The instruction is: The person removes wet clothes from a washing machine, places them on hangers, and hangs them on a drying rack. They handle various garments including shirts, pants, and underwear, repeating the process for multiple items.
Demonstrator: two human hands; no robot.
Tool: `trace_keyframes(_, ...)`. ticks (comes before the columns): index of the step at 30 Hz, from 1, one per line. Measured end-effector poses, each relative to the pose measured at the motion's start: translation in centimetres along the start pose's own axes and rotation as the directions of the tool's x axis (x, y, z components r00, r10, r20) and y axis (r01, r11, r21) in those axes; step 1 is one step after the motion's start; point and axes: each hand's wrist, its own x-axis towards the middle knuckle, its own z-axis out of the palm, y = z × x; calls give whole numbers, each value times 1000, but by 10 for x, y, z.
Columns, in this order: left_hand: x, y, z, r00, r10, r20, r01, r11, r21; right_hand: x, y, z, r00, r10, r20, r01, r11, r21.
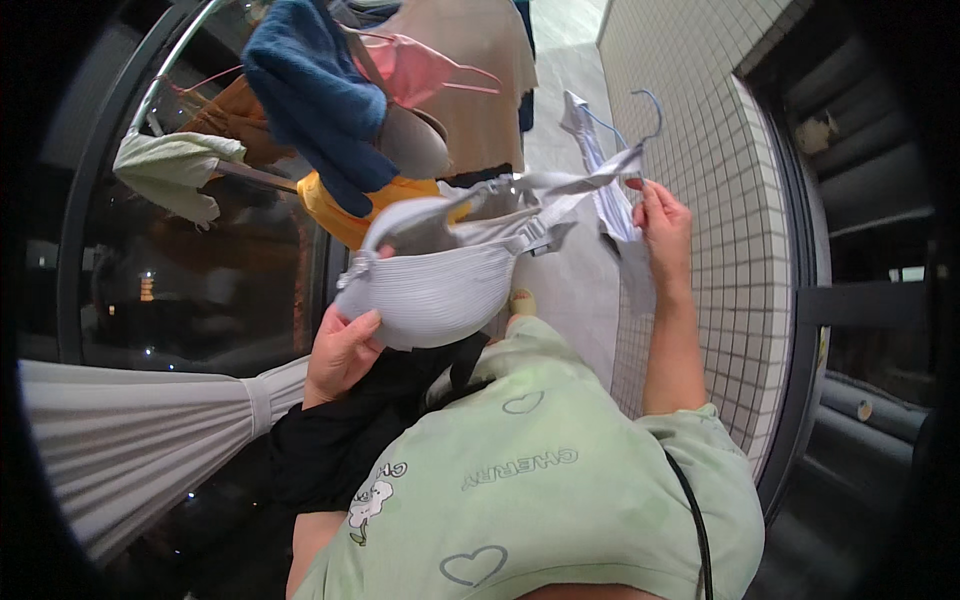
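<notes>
A light grey ribbed bra [442, 296] is stretched in front of me, its straps running up to the right. My left hand [346, 349] pinches the bra's cup at the lower left, with thumb and fingers on either side of the fabric. My right hand [660, 217] grips the strap end by a blue clothes hanger [654, 112], whose hook points upward. A pale striped garment [600, 169] hangs beside the hanger. Black fabric [337, 442] lies over my left forearm.
At the upper left, a metal drying rack [176, 60] holds a blue cloth [307, 82], a pink garment [412, 71], a beige garment [472, 75] and a yellow one [322, 210]. A tiled wall [731, 225] rises on the right. A white curtain [150, 427] is gathered at lower left.
</notes>
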Motion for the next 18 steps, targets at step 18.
trace_keyframes(18, 102, 39, 25, 866, 499, 27, -208, 311, 927, 153, -61, -21, 913, -182, 365, 340, 835, -433)
